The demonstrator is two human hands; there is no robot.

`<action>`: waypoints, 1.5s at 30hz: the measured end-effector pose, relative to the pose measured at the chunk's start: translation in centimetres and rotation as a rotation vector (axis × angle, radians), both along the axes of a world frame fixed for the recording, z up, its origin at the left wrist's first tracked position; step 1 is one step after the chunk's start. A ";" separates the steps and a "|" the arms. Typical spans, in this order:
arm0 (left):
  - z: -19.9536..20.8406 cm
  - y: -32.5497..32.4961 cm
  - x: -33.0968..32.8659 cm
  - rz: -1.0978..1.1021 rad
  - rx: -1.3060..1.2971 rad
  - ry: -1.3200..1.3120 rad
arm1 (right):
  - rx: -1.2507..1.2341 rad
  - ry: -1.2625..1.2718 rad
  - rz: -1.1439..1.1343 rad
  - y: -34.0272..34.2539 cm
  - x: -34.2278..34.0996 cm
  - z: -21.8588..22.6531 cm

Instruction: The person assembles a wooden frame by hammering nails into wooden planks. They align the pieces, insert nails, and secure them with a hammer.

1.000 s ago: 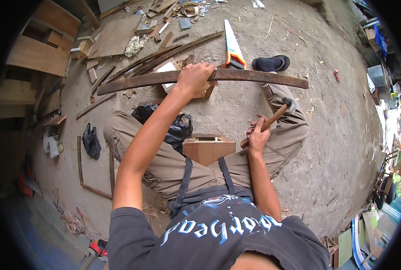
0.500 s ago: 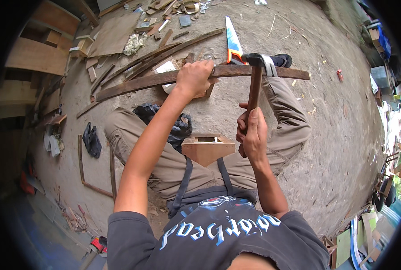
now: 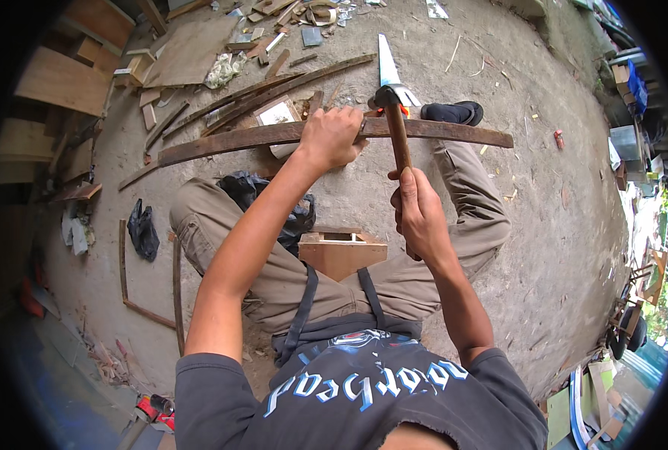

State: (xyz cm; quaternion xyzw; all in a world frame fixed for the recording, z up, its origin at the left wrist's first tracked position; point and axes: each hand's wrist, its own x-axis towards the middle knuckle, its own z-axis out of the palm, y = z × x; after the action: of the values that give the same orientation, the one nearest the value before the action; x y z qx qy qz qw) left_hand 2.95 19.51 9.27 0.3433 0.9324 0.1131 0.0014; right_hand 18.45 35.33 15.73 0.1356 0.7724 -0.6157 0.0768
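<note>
A long, dark wooden strip point(image 3: 232, 139) lies crosswise in front of me, raised at least partly off the ground. My left hand point(image 3: 332, 137) is closed around it near its middle; whether the fingers also pinch something small is hidden. My right hand point(image 3: 421, 212) grips a claw hammer point(image 3: 399, 139) by its wooden handle, thumb along the shaft. The hammer's dark head appears just beyond the strip, right of my left fingers; I cannot tell if it touches the wood. Behind it lies a handsaw point(image 3: 386, 64), its handle mostly covered by the hammer head.
Between my legs stands a small wooden box point(image 3: 343, 255), with a black plastic bag point(image 3: 301, 217) beside it. More dark strips point(image 3: 274, 94) lie beyond on the left. A thin wooden frame point(image 3: 124, 262) and another black bag point(image 3: 144, 232) are at left. Scraps litter the far ground.
The hammer head has moved left along the strip, closer to my left hand, with my right hand shifting slightly. My left hand keeps its hold on the wood.
</note>
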 end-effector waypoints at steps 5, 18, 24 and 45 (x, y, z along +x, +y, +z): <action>-0.4 -1.4 -1.2 -0.093 0.163 -0.043 | 0.090 0.038 0.067 -0.2 0.9 0.3; 1.7 -1.4 -2.0 0.058 -0.113 -0.221 | 0.190 0.125 0.126 0.3 0.7 0.7; 1.5 -1.2 -2.0 0.065 -0.126 -0.205 | 0.103 0.101 0.125 0.9 0.3 4.8; 0.7 -1.4 -1.1 0.097 -0.070 -0.217 | -0.099 0.077 0.099 -0.7 1.8 8.6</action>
State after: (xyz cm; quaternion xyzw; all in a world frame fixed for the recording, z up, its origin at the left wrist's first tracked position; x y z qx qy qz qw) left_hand 1.88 18.07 10.02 0.2834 0.9456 0.1170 0.1090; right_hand 20.20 34.67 24.32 0.0696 0.7492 -0.6533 0.0841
